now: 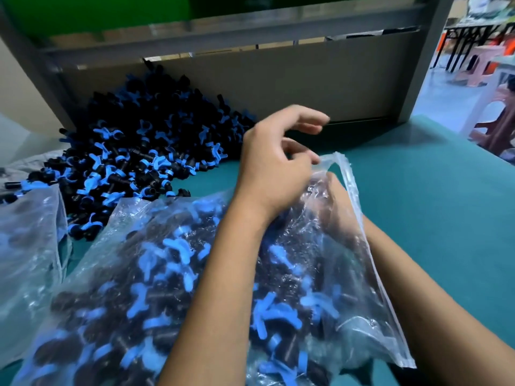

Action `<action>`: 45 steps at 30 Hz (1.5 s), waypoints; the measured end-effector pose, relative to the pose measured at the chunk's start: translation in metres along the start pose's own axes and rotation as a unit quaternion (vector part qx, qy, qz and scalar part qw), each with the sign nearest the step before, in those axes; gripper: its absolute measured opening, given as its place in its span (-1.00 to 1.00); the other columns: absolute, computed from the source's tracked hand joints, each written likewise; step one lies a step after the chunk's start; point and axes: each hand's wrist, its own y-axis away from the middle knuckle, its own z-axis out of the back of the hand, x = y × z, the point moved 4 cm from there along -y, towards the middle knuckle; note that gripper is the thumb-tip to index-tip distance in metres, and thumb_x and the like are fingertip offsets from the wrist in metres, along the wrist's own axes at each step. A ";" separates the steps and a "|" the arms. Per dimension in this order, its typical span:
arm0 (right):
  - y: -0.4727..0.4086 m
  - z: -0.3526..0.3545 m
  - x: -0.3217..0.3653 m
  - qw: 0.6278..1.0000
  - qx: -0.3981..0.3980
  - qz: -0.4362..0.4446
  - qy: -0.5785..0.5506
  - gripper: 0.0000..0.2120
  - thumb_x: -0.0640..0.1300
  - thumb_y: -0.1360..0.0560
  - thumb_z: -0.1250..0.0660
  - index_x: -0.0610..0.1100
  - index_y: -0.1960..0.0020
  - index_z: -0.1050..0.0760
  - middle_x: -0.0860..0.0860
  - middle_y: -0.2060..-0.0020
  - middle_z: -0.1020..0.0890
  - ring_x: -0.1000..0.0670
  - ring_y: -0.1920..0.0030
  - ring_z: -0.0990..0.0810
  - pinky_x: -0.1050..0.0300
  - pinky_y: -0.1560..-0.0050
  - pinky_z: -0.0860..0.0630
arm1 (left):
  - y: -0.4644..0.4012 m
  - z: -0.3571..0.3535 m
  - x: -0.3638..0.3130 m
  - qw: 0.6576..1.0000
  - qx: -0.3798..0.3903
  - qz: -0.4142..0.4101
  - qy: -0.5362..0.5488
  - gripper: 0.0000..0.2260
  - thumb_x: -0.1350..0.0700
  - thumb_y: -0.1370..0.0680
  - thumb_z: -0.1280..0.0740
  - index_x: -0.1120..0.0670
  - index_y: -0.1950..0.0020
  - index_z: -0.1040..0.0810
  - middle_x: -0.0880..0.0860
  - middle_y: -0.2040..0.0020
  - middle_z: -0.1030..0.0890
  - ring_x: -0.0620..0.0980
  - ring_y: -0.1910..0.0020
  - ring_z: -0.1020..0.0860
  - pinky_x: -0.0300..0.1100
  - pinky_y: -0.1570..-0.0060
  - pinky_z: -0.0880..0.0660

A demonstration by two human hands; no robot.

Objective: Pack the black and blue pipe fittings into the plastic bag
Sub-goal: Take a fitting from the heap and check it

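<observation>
A clear plastic bag (370, 302) lies on the green table, packed with black and blue pipe fittings (178, 254). Its mouth points away from me. My left hand (276, 165) reaches over the bag and pinches the top edge of the mouth with thumb and curled fingers; the index finger sticks out free. My right hand (333, 190) is at the mouth too, seen only blurred through the plastic, so its fingers are hidden. A large loose pile of fittings (139, 151) sits at the back left.
A second filled clear bag (25, 246) lies at the left edge. A grey cardboard wall (306, 79) in a metal frame closes the back of the green table (432, 204). Pink stools (479, 65) stand on the floor at the right.
</observation>
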 end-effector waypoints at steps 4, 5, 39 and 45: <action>0.003 0.021 0.009 0.997 -0.024 0.005 0.076 -0.93 -0.21 -0.43 -0.49 -0.06 0.13 -0.70 0.04 0.20 -0.74 0.08 0.19 -0.70 0.15 0.17 -0.59 | -0.005 0.046 0.017 0.995 -0.096 0.025 0.015 -0.55 0.49 -0.36 -0.20 0.02 0.02 -0.66 0.08 0.08 -0.68 0.05 0.22 -0.70 -0.29 0.34 -0.53; 0.001 0.029 0.009 0.996 -0.059 0.004 0.061 -0.91 -0.24 -0.45 -0.49 -0.06 0.14 -0.71 0.04 0.24 -0.73 0.09 0.24 -0.67 0.18 0.22 -0.56 | -0.005 0.058 0.023 0.992 -0.120 0.036 0.013 -0.56 0.49 -0.36 -0.20 0.03 0.04 -0.66 0.07 0.11 -0.69 0.00 0.26 -0.69 -0.29 0.36 -0.51; -0.170 -0.186 -0.006 0.863 0.136 0.027 0.486 -0.82 -0.19 -0.49 -0.42 -0.16 -0.10 -0.63 -0.09 -0.01 -0.68 -0.08 -0.05 -0.64 0.23 0.02 -0.51 | 0.044 0.192 0.081 0.868 -0.351 0.311 -0.164 -0.70 0.26 -0.41 -0.23 -0.06 0.19 -0.70 -0.20 0.28 -0.62 -0.26 0.23 -0.54 -0.24 0.20 -0.46; -0.131 -0.085 0.055 0.987 -0.011 0.071 0.144 -0.90 -0.25 -0.52 -0.44 -0.14 -0.03 -0.65 -0.04 0.23 -0.63 0.14 0.27 -0.51 0.31 0.21 -0.43 | 0.021 0.157 0.068 0.920 -0.287 0.260 -0.064 -0.86 0.18 -0.53 -0.36 0.00 0.17 -0.66 -0.07 0.26 -0.63 -0.01 0.23 -0.60 0.01 0.04 -0.67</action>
